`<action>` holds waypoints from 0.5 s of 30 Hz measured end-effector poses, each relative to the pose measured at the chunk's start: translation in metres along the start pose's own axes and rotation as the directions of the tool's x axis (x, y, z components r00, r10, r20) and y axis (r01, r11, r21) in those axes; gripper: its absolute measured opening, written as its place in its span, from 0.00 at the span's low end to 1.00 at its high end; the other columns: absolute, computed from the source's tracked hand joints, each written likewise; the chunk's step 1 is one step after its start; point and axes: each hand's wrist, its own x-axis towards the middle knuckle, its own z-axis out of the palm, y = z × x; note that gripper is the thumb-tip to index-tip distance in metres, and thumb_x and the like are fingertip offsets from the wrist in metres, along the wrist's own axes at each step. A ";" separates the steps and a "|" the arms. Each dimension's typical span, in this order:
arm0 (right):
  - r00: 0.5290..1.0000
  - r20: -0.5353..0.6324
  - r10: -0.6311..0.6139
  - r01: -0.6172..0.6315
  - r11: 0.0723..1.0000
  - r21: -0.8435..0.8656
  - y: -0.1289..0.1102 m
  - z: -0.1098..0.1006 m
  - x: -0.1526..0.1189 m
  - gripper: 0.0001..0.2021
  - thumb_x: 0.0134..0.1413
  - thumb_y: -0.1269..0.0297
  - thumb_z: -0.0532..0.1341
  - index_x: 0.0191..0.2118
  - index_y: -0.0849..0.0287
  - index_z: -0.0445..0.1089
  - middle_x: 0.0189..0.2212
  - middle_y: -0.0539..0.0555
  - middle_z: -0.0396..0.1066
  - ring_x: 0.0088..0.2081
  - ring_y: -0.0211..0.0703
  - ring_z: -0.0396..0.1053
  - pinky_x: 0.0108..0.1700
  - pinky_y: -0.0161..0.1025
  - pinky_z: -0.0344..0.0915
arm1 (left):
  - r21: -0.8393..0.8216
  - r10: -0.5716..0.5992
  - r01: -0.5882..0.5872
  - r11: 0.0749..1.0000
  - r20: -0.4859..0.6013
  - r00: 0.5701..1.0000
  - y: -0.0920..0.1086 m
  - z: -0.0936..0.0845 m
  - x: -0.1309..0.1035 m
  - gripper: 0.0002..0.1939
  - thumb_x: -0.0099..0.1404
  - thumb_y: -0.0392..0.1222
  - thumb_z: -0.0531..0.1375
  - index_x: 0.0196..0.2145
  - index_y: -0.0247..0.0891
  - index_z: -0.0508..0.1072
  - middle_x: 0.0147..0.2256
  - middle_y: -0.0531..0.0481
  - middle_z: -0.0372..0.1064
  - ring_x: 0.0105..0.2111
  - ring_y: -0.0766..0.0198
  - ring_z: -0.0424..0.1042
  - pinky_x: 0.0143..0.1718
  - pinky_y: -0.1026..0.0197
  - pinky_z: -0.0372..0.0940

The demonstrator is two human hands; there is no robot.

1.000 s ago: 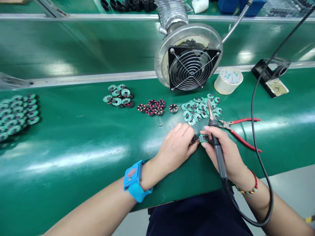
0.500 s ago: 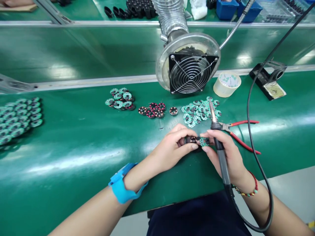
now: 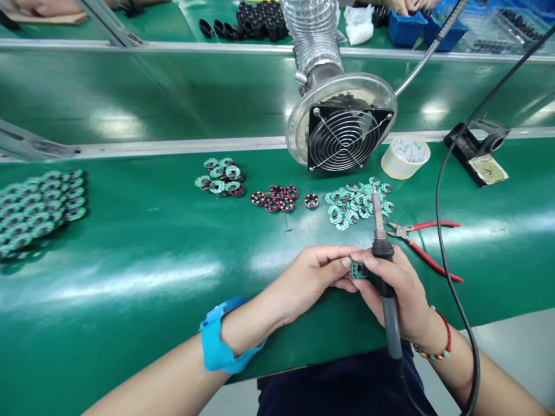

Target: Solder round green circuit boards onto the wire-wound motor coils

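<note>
My left hand (image 3: 314, 277) is closed, thumb and fingers pinching a small wound copper-coil stator that they now largely hide. A small round green circuit board (image 3: 358, 270) shows between the fingertips of both hands, at the coil; whether it is fully seated cannot be seen. My right hand (image 3: 401, 289) keeps a soldering iron (image 3: 392, 323) across its palm, the metal tip pointing up and away, while its thumb and fingertips touch the board. Beyond the hands lies a pile of loose green circuit boards (image 3: 342, 215). Several bare coil stators (image 3: 272, 204) sit left of that pile.
Red-handled cutters (image 3: 422, 251) lie right of my right hand. A fume extractor fan (image 3: 347, 138) hangs ahead, beside a tape roll (image 3: 401, 164) and an iron stand (image 3: 472, 150). Stators with boards (image 3: 221, 176) stand left; more fill the far left (image 3: 39, 211). The iron's cable (image 3: 446, 271) loops right.
My hands have come closer together, and the board has moved up against the coil, which the fingers now cover. The whole view has shifted slightly. Another person's hands appear at the blue bins.
</note>
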 end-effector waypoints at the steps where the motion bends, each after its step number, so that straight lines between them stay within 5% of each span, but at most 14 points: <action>1: 1.000 0.005 0.009 -0.009 0.999 -0.034 0.000 0.001 0.001 0.27 0.58 0.76 0.59 0.61 0.52 0.56 0.42 0.56 0.74 0.44 0.47 0.70 0.43 0.46 0.70 | 0.001 0.010 -0.010 1.000 -0.012 1.000 -0.001 0.001 0.000 0.13 0.60 0.44 0.66 0.41 0.37 0.81 0.37 0.49 0.78 0.31 0.68 0.74 0.38 0.65 0.70; 7: 0.996 0.059 0.060 -0.046 0.976 -0.214 -0.001 0.005 0.000 0.22 0.61 0.71 0.58 0.59 0.54 0.57 0.40 0.56 0.72 0.39 0.47 0.68 0.38 0.44 0.70 | 0.057 0.088 -0.087 0.995 -0.023 0.996 -0.003 0.006 -0.002 0.12 0.66 0.44 0.58 0.42 0.38 0.79 0.40 0.50 0.77 0.35 0.67 0.74 0.44 0.63 0.70; 12: 0.996 0.081 0.035 -0.018 0.979 -0.202 0.000 0.003 -0.001 0.26 0.59 0.72 0.60 0.61 0.52 0.55 0.45 0.57 0.73 0.45 0.48 0.71 0.43 0.46 0.72 | 0.247 0.167 -0.149 0.957 -0.052 0.985 0.010 0.004 -0.002 0.10 0.61 0.38 0.60 0.41 0.35 0.74 0.37 0.48 0.76 0.36 0.64 0.74 0.40 0.61 0.69; 14: 0.999 0.036 0.028 -0.022 0.988 -0.153 0.002 0.002 -0.002 0.30 0.57 0.74 0.62 0.63 0.53 0.54 0.50 0.60 0.72 0.49 0.51 0.71 0.45 0.49 0.72 | 0.399 0.307 -0.218 0.890 -0.171 0.936 0.027 -0.008 -0.005 0.12 0.59 0.38 0.61 0.42 0.36 0.72 0.37 0.48 0.75 0.34 0.64 0.72 0.37 0.61 0.68; 15: 0.999 0.007 0.038 -0.037 0.992 -0.124 0.003 0.001 -0.003 0.31 0.56 0.74 0.62 0.63 0.54 0.53 0.52 0.62 0.71 0.50 0.52 0.71 0.47 0.51 0.72 | 0.506 0.430 -0.257 0.823 -0.261 0.864 0.038 -0.019 -0.008 0.13 0.58 0.38 0.61 0.42 0.36 0.71 0.36 0.49 0.74 0.33 0.64 0.71 0.37 0.61 0.67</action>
